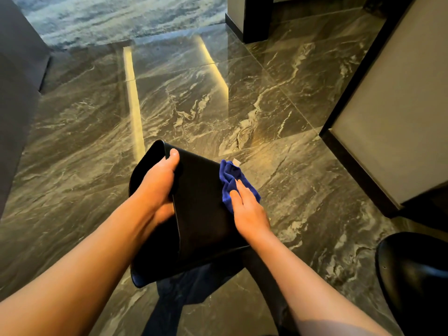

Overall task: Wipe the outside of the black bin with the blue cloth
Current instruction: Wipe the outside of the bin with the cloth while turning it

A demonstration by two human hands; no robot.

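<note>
Above the marble floor (242, 98), the left hand (157, 183) clamps its fingers on the tilted black bin (203, 214) while the right hand (249, 209), fingers together, presses the blue cloth (230, 177) against the bin's outer right side.

This looks like a smart home interior or hotel room. The floor (242, 98) is polished dark marble-look tile with pale veins, glossy enough to mirror two light strips. A blue-grey shaggy rug (116, 18) lies at 12 o'clock. Beige walls (392, 112) with black skirting stand at 2 o'clock, and a dark upholstered piece (17, 81), perhaps a sofa, at 9 o'clock. A black rounded seat or stool (417, 275) sits at 4 o'clock.
</note>
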